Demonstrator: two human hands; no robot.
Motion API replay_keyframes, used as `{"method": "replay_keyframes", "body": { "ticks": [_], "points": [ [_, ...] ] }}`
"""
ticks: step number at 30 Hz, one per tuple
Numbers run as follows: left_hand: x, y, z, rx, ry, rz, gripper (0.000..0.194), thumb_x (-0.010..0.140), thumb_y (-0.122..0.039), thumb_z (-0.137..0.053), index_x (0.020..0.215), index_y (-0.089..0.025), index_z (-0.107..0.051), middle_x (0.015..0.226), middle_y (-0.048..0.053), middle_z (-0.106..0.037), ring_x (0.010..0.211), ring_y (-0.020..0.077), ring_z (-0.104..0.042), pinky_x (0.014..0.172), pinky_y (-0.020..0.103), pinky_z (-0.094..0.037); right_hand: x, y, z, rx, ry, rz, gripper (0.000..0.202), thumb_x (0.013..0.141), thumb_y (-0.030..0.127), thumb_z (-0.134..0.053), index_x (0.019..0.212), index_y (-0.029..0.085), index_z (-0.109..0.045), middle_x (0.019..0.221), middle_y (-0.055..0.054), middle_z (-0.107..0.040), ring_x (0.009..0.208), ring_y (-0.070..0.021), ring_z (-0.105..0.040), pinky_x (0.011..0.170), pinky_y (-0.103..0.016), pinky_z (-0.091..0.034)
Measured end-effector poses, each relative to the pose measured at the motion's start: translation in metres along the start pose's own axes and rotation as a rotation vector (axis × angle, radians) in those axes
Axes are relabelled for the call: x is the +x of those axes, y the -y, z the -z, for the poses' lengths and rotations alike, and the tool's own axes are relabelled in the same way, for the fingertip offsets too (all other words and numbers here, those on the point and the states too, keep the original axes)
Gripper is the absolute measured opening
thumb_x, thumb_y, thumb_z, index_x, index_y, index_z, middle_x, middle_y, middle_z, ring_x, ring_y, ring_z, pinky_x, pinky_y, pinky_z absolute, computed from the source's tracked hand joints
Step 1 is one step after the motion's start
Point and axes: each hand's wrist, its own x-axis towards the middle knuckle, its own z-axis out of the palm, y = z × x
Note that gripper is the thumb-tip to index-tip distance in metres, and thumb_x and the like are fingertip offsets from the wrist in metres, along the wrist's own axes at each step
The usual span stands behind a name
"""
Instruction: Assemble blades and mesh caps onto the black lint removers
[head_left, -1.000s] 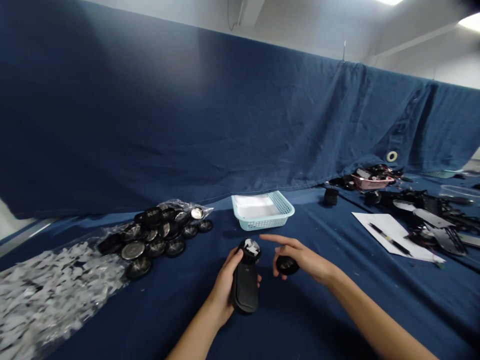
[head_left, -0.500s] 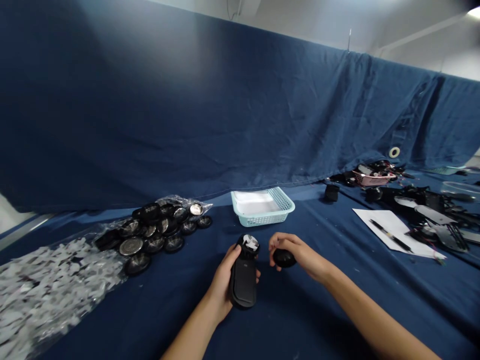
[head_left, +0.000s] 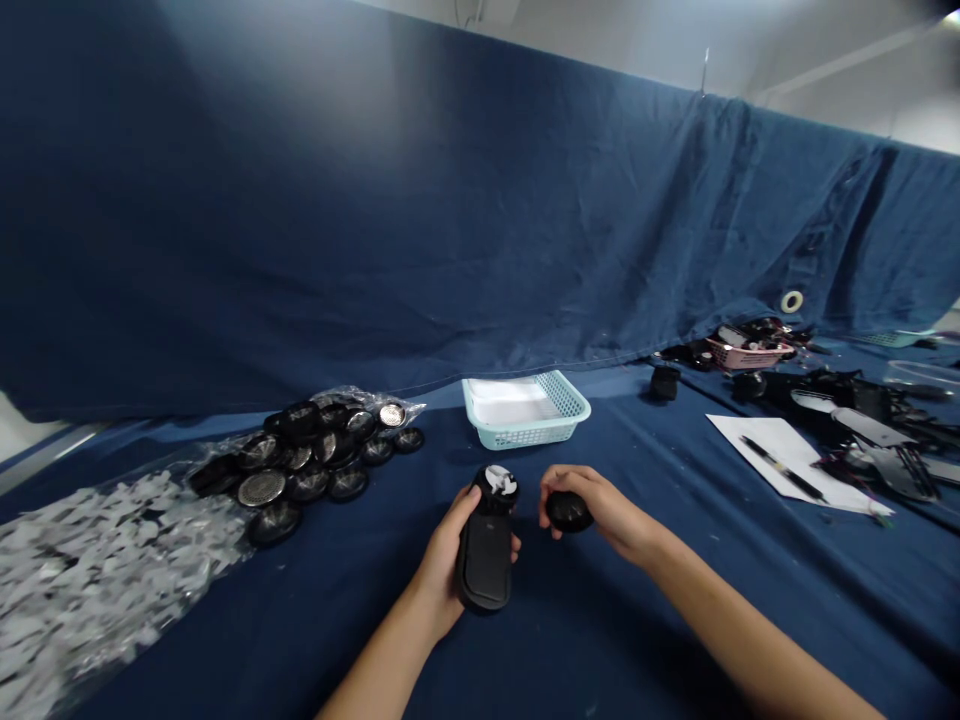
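My left hand (head_left: 448,560) is wrapped round a long black device (head_left: 486,565) with rounded ends. At the device's far end, a round head holds a white piece (head_left: 500,481). To the right, my right hand (head_left: 592,497) holds a round black part (head_left: 568,511) with a glossy surface between its curled fingers. The round part and the device are a short distance apart. Several round black parts (head_left: 309,482) with shiny, patterned faces are piled on the left, beside a clear bag of small white pieces (head_left: 112,570).
A light blue basket (head_left: 525,435) with white paper inside stands ahead of my hands. On the right lie a white sheet (head_left: 780,450), a pen (head_left: 784,468) and many dark parts (head_left: 862,395). A pink basket (head_left: 746,357) is farther back, before the blue cloth (head_left: 450,230).
The round black part in my right hand has turned slightly, showing more of its glossy surface. Both hands keep their holds and have barely moved.
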Motion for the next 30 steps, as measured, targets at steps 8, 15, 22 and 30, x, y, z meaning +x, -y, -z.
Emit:
{"method": "replay_keyframes", "body": {
  "ticks": [8,15,22,30],
  "points": [
    [0.001,-0.005,0.009,-0.118,0.085,-0.030,0.041,0.092,-0.040,-0.047,0.106,-0.006,-0.066,0.095,0.015,-0.072,0.061,0.0210,-0.066,0.062,0.035,-0.053,-0.004,0.002,-0.009,-0.343,-0.248,0.201,0.036,0.090,0.046,-0.048,0.116,0.024,-0.058,0.089,-0.004,-0.063,0.082,-0.0196,-0.057,0.062,-0.027,-0.044],
    [0.002,-0.002,0.011,-0.099,0.215,0.054,0.048,0.093,-0.043,-0.042,0.098,-0.003,-0.068,0.083,0.016,-0.072,0.060,0.0225,-0.066,0.065,0.036,-0.053,-0.008,-0.007,-0.019,-0.323,-0.014,0.106,0.057,0.089,0.035,-0.057,0.142,0.029,-0.037,0.078,0.001,-0.061,0.070,-0.0150,-0.055,0.067,-0.030,-0.045],
    [0.004,-0.002,0.010,-0.074,0.153,0.062,0.049,0.093,-0.042,-0.041,0.091,-0.002,-0.070,0.071,0.015,-0.071,0.058,0.0214,-0.065,0.063,0.033,-0.053,-0.007,-0.011,-0.016,-0.387,0.056,0.123,0.056,0.090,0.029,-0.057,0.142,0.034,-0.037,0.077,0.003,-0.059,0.071,-0.0146,-0.055,0.070,-0.031,-0.045],
    [0.001,-0.005,0.008,-0.161,0.113,0.018,0.043,0.093,-0.039,-0.043,0.103,-0.005,-0.067,0.091,0.016,-0.072,0.061,0.0207,-0.066,0.063,0.036,-0.055,-0.011,-0.003,-0.023,-0.504,0.020,0.176,0.047,0.091,0.025,-0.054,0.136,0.033,-0.044,0.077,0.003,-0.061,0.068,-0.0136,-0.055,0.067,-0.028,-0.043]
  ]
}}
